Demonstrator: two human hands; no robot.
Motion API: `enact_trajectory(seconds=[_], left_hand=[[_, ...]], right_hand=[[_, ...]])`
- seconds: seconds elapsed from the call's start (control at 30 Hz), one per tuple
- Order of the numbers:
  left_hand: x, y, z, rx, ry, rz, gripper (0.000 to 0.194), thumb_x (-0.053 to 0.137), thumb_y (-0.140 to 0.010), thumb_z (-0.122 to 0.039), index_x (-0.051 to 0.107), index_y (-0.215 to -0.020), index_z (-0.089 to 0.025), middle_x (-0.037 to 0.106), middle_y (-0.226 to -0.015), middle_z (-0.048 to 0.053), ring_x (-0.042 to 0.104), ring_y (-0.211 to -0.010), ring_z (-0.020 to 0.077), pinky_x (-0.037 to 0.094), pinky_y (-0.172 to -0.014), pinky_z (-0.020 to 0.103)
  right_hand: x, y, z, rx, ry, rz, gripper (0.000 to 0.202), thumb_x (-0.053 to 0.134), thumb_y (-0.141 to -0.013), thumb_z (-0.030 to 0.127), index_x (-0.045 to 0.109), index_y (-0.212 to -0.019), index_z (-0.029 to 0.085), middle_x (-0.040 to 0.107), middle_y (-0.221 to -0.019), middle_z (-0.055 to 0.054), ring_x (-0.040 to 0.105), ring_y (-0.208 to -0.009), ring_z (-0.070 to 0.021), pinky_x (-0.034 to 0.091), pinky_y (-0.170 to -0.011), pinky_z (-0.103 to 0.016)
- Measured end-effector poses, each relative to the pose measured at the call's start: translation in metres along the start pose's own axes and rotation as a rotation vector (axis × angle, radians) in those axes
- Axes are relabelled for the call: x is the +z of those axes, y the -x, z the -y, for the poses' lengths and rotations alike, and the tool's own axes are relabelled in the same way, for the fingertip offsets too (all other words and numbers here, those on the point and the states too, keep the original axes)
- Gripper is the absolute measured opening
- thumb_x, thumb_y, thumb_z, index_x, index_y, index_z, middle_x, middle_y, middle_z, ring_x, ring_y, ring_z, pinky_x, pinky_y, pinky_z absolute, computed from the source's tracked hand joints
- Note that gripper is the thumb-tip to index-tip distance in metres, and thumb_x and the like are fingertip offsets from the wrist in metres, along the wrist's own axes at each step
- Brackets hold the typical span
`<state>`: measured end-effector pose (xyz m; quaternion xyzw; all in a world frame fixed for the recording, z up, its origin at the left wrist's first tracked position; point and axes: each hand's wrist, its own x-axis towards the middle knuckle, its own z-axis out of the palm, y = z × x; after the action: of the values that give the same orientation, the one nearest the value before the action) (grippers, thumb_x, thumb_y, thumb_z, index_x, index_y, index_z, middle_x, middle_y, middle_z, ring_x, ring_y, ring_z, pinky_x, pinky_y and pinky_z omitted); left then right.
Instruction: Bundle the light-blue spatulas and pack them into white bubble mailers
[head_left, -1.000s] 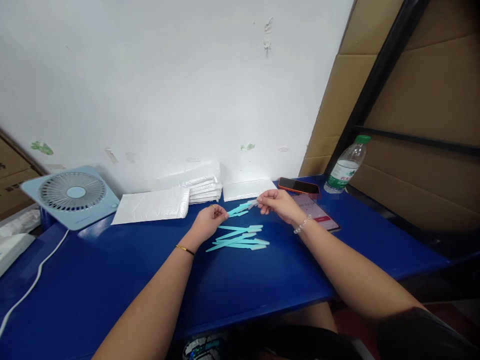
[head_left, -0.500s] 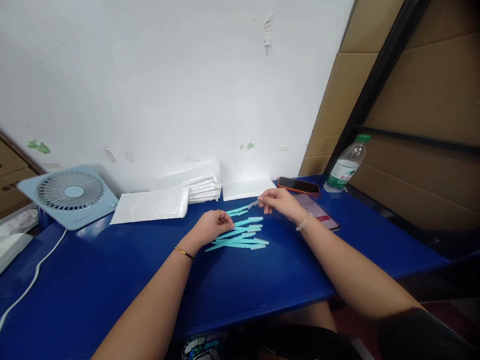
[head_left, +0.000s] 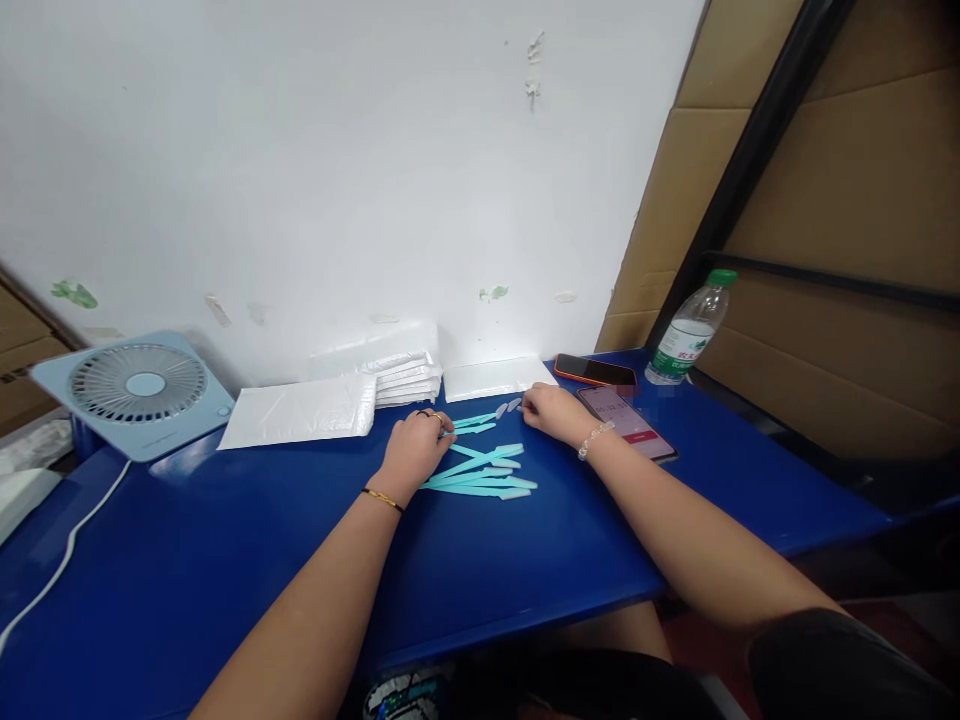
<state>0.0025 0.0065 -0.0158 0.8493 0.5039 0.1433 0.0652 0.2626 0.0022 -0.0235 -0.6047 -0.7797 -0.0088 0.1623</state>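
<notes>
Several turquoise eyebrow razors (head_left: 480,488) lie loosely fanned on the blue table, handles toward the left and blade ends toward the right. Behind them is a smaller group of razors (head_left: 474,421). My left hand (head_left: 420,447) is bent over the handle ends of that rear group, its fingers pinched on a razor handle. Small greyish translucent blade caps (head_left: 502,410) rest just right of the rear group. Beside these, my right hand (head_left: 553,413) has its fingertips pinched together low over the table at a cap, which they mostly cover.
White padded mailers (head_left: 300,408) lie along the wall, some stacked, and another white mailer (head_left: 491,377) is behind the razors. A blue fan (head_left: 146,385) stands left with a white cable. Two phones, one orange-edged (head_left: 595,370), one lit (head_left: 622,420), and a water bottle (head_left: 686,340) are right.
My left hand has moved back from the front razors to the rear group's handles. My right hand has lowered to the table beside the caps. The front razors have shifted slightly.
</notes>
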Motion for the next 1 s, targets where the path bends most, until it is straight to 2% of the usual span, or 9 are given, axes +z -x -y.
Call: enact_trajectory(seconds=[0.13, 0.3, 0.6, 0.83, 1.0], left_hand=[[-0.002, 0.000, -0.001, 0.007, 0.002, -0.015, 0.021, 0.055, -0.082, -0.032, 0.064, -0.099, -0.023, 0.064, -0.104, 0.007, 0.056, -0.096, 0.0240, 0.038, -0.076, 0.031], [-0.006, 0.000, -0.001, -0.007, 0.009, 0.048, 0.012, 0.055, -0.081, -0.029, 0.065, -0.082, -0.023, 0.066, -0.089, 0.004, 0.057, -0.089, 0.0227, 0.037, -0.072, 0.030], [-0.002, -0.001, 0.003, 0.013, -0.033, 0.045, 0.023, 0.044, -0.088, -0.028, 0.062, -0.078, -0.019, 0.067, -0.087, 0.005, 0.060, -0.082, 0.0207, 0.037, -0.069, 0.029], [-0.001, -0.002, 0.004, 0.014, 0.041, 0.030, 0.021, 0.043, -0.089, -0.028, 0.062, -0.083, -0.019, 0.067, -0.093, 0.005, 0.060, -0.083, 0.0183, 0.038, -0.068, 0.027], [-0.003, -0.002, 0.001, 0.057, 0.079, 0.010, 0.021, 0.045, -0.088, -0.030, 0.062, -0.081, -0.019, 0.066, -0.087, 0.004, 0.059, -0.079, 0.0181, 0.038, -0.067, 0.027]], right_hand=[[0.000, 0.004, 0.002, -0.012, -0.226, -0.009, 0.007, 0.055, -0.074, 0.012, 0.062, -0.077, 0.015, 0.062, -0.079, -0.006, 0.056, -0.070, -0.0152, 0.042, -0.066, -0.025], [-0.003, 0.009, 0.003, -0.064, -0.503, 0.069, 0.014, 0.052, -0.080, 0.019, 0.064, -0.087, 0.017, 0.064, -0.078, -0.003, 0.055, -0.065, -0.0130, 0.044, -0.063, -0.025], [-0.004, 0.011, 0.012, -0.126, -0.554, 0.076, 0.017, 0.057, -0.081, 0.026, 0.068, -0.088, 0.016, 0.067, -0.082, -0.005, 0.058, -0.068, -0.0140, 0.047, -0.064, -0.026], [-0.002, 0.010, 0.017, -0.047, -0.624, 0.118, 0.018, 0.059, -0.080, 0.027, 0.069, -0.089, 0.015, 0.067, -0.075, -0.005, 0.059, -0.065, -0.0142, 0.048, -0.063, -0.027], [-0.001, 0.009, 0.021, -0.055, -0.713, 0.141, 0.019, 0.061, -0.078, 0.029, 0.068, -0.088, 0.014, 0.065, -0.068, -0.003, 0.057, -0.058, -0.0123, 0.048, -0.061, -0.026]])
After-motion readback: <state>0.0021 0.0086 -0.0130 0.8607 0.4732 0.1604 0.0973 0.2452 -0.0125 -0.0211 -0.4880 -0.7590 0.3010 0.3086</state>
